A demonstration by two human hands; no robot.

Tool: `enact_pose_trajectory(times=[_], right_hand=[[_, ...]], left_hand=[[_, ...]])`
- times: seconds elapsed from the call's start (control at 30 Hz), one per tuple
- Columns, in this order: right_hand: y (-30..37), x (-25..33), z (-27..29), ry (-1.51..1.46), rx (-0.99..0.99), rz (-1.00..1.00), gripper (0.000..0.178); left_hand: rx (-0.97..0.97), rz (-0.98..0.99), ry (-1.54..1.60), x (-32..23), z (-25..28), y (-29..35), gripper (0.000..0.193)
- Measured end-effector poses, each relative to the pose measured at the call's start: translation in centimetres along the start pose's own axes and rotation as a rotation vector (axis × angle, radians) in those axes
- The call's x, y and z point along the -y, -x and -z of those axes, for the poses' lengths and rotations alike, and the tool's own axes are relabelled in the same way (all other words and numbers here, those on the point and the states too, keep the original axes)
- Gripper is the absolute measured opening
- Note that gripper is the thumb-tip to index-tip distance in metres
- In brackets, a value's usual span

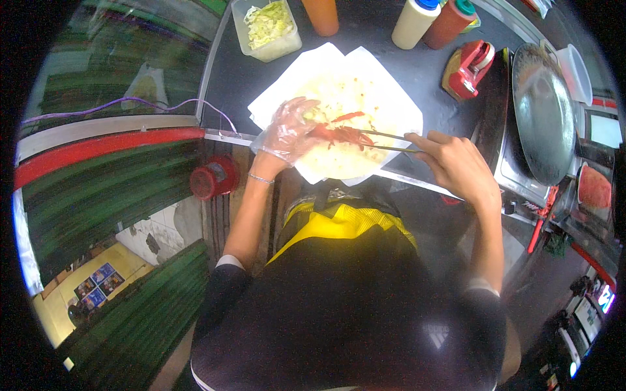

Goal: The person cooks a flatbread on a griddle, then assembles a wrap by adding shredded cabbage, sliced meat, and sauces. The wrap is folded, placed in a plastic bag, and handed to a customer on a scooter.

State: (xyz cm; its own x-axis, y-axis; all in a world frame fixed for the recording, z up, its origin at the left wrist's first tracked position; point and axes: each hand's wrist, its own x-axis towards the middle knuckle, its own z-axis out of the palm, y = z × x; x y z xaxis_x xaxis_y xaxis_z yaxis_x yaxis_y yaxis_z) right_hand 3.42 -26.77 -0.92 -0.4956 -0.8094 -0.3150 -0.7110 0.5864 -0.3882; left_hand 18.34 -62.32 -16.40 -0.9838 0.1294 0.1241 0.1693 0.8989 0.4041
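Observation:
A round pale flatbread [336, 161] lies on overlapping white paper sheets [391, 85] at the front of the dark counter. Reddish strips of filling [345, 135] and small crumbs sit across its middle. My left hand [287, 127], in a clear plastic glove, rests over the bread's left side. Its fingers reach toward the filling, with a pale green bit beside them. My bare right hand [447, 159] is closed on thin metal tongs [391, 135]. Their tips meet the red filling from the right.
A clear tub of shredded lettuce [268, 29] stands at the back left. Behind the paper are an orange bottle [321, 16], a white squeeze bottle [415, 25] and a red squeeze bottle [450, 25]. A red tape dispenser [471, 68] and large round griddle [544, 114] are at right.

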Motion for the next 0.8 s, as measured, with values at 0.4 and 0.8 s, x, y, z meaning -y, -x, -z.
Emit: enact_pose_trajectory(times=[0.4,0.8], right_hand=[[4.4,-0.7,0.0,-0.183,-0.143,-0.107,0.051],[27.9,-12.2,0.5,-0.084,-1.359,-1.017,0.042]], left_hand=[[-0.156,0.244,0.266,-0.5,0.7,1.7,0.059],[-0.789,0.396,0.579,0.2,-3.0,1.0,0.047]])
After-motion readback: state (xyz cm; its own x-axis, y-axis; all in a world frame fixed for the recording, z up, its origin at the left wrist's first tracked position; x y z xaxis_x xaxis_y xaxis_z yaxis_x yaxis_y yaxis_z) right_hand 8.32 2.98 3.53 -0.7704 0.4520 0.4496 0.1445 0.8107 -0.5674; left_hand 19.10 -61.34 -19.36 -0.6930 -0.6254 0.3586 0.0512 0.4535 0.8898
